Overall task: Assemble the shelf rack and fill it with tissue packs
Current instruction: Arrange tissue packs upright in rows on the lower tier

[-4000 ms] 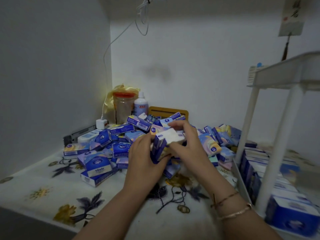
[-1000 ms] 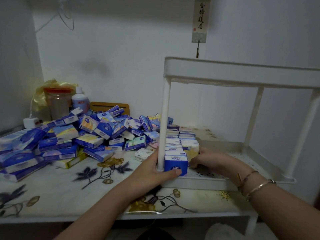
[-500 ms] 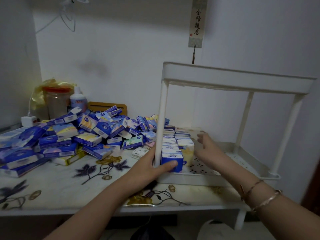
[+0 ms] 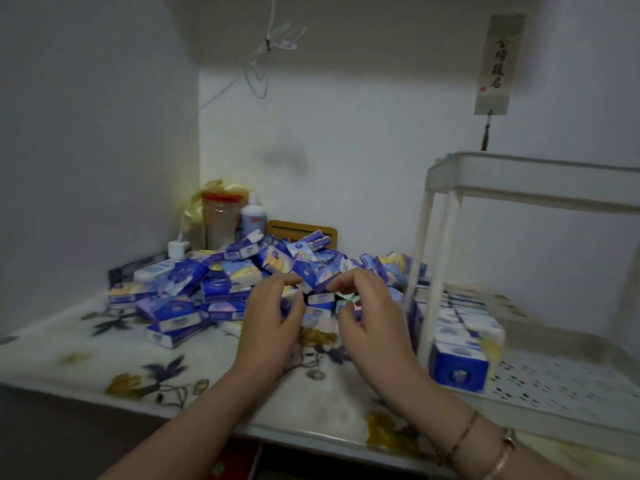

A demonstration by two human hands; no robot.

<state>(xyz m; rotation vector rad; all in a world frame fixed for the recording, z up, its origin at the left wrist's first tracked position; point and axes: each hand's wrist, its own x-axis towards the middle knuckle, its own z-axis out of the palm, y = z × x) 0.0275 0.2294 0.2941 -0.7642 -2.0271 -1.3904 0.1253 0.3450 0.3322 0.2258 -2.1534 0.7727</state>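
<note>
A heap of blue and white tissue packs (image 4: 221, 285) lies on the flowered table top. My left hand (image 4: 273, 320) and my right hand (image 4: 369, 320) hover side by side over the heap's near edge, fingers curled downward. The left holds nothing that I can see. A pale pack shows between the right thumb and fingers, but blur hides whether it is gripped. To the right stands the white shelf rack (image 4: 533, 181). On the left side of its perforated lower tray (image 4: 561, 386), behind a post, stands a row of tissue packs (image 4: 457, 365).
At the back left stand a red-lidded jar (image 4: 220, 216), a white bottle (image 4: 252, 216), a wooden holder (image 4: 301, 230) and a white charger (image 4: 178, 249). A scroll (image 4: 497, 64) hangs on the wall above the rack. The table's front edge (image 4: 242, 427) runs just below my forearms.
Both hands have left the rack's lower tray and moved left to the heap of packs. The packs stay lined up in the tray. My view has swung left.
</note>
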